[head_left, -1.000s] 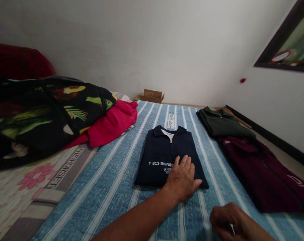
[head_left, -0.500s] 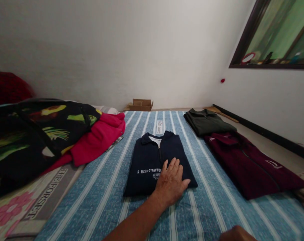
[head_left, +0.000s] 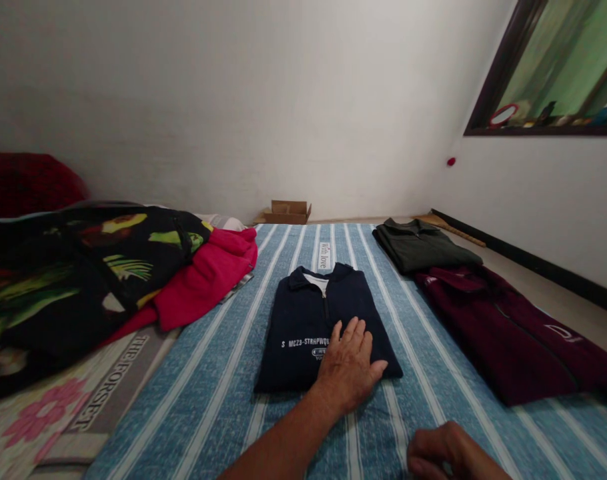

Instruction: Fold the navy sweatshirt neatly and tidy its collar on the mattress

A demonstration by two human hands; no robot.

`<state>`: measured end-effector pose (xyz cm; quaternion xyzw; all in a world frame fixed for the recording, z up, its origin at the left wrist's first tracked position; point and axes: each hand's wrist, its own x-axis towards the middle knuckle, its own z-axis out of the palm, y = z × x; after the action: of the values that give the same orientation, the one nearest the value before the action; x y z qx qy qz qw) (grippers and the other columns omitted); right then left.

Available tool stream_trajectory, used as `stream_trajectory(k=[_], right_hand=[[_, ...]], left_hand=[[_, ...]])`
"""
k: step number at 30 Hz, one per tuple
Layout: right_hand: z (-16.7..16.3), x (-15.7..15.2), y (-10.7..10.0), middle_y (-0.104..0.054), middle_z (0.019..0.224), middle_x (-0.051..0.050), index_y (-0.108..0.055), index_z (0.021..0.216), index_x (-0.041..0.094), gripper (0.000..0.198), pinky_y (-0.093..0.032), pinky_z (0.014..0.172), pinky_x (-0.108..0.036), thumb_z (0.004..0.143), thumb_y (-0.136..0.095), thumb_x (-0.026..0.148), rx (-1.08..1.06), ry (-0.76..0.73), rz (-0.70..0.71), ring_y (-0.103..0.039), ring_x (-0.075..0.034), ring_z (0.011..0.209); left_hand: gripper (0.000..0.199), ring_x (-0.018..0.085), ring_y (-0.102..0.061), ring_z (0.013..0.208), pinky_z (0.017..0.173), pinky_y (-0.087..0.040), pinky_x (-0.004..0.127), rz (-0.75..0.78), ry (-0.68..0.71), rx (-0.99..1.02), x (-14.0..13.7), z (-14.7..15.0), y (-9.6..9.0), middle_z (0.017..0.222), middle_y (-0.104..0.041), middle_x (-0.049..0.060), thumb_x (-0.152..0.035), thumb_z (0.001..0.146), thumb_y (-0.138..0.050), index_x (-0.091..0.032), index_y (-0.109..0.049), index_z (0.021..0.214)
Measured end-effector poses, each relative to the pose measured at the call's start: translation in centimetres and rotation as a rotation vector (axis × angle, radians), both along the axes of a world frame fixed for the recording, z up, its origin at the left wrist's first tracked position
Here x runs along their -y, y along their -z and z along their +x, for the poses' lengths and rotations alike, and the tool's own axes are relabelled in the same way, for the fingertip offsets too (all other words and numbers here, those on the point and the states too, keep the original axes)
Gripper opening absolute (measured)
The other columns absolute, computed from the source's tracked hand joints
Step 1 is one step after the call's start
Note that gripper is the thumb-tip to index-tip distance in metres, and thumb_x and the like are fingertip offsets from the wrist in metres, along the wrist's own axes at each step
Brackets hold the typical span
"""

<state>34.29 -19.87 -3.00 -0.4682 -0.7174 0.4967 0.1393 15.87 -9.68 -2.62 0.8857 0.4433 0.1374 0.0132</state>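
A folded navy half-zip sweatshirt (head_left: 296, 333) with white lettering across its chest lies collar-away in the middle of the bed. My left hand (head_left: 347, 363) rests flat on its lower right part, fingers stretched and thumb apart, covering some of the print. Down at the bottom right, my right hand (head_left: 446, 450) hovers over or touches the striped sheet, its fingers curled in and nothing visible in them. To the right lie a folded maroon zip jacket (head_left: 513, 333) and, partly under or against its far end, a folded dark green top (head_left: 426, 245).
On the left, a black leaf-patterned garment (head_left: 93, 267) and a bright pink garment (head_left: 203, 283) are heaped on a floral cover (head_left: 48, 413). The blue striped sheet (head_left: 193, 380) spans the bed. A cardboard box (head_left: 288, 213) sits by the far wall.
My right hand has come further into view from the bottom edge, moving up and left. My left hand stays flat on the sweatshirt. The whole view has shifted slightly.
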Motion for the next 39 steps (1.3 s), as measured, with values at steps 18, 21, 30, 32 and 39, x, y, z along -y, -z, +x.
stream_trajectory(k=[18,21,30,32,39], right_hand=[[-3.5,-4.5,-2.4,-0.05,0.06,0.0,-0.054,0.066,0.016,0.034,-0.038,0.056,-0.022,0.089,-0.046,0.04,-0.266,0.194,0.179,-0.046,-0.011,0.058],[-3.5,-6.7,-3.0,-0.057,0.063,-0.002,-0.061,0.072,0.015,0.033,-0.042,0.055,-0.023,0.086,-0.052,0.044,-0.405,0.285,0.156,-0.052,-0.012,0.057],[-3.0,-13.3,-3.4,-0.062,0.055,-0.001,-0.063,0.073,0.015,0.032,-0.045,0.046,-0.023,0.077,-0.064,0.047,-0.559,0.541,0.23,-0.056,-0.013,0.045],[-3.3,-14.8,-3.2,-0.062,0.054,-0.001,-0.062,0.075,0.014,0.032,-0.044,0.044,-0.023,0.075,-0.065,0.047,-0.568,0.576,0.216,-0.056,-0.013,0.043],[-4.9,-20.1,-2.8,-0.062,0.05,0.0,-0.058,0.091,0.013,0.037,-0.041,0.038,-0.02,0.067,-0.068,0.039,-0.645,0.645,0.119,-0.055,-0.013,0.038]], left_hand=[[0.051,0.026,-0.027,0.137,0.113,-0.02,0.05,-0.061,0.021,0.041,0.2,-0.1,-0.2,0.142,-0.042,0.014,-0.047,0.091,-0.038,-0.012,-0.05,0.126],[0.041,0.026,-0.03,0.136,0.112,-0.021,0.052,-0.134,0.054,0.047,0.2,-0.4,-1.2,0.14,-0.045,0.014,-0.038,0.092,-0.041,-0.013,-0.052,0.122],[0.027,0.022,-0.049,0.121,0.105,-0.034,0.04,-0.108,-0.09,0.132,-2.6,-1.7,-6.2,0.127,-0.056,0.011,-0.029,0.091,-0.042,-0.016,-0.058,0.108],[0.027,0.023,-0.049,0.12,0.103,-0.036,0.039,-0.068,-0.166,0.102,-4.0,-1.6,-6.5,0.126,-0.056,0.013,-0.028,0.09,-0.043,-0.014,-0.059,0.107],[0.028,0.027,-0.052,0.114,0.096,-0.041,0.04,-0.079,-0.394,0.05,-6.6,-0.6,-4.6,0.125,-0.054,0.016,-0.029,0.088,-0.045,-0.011,-0.06,0.104]])
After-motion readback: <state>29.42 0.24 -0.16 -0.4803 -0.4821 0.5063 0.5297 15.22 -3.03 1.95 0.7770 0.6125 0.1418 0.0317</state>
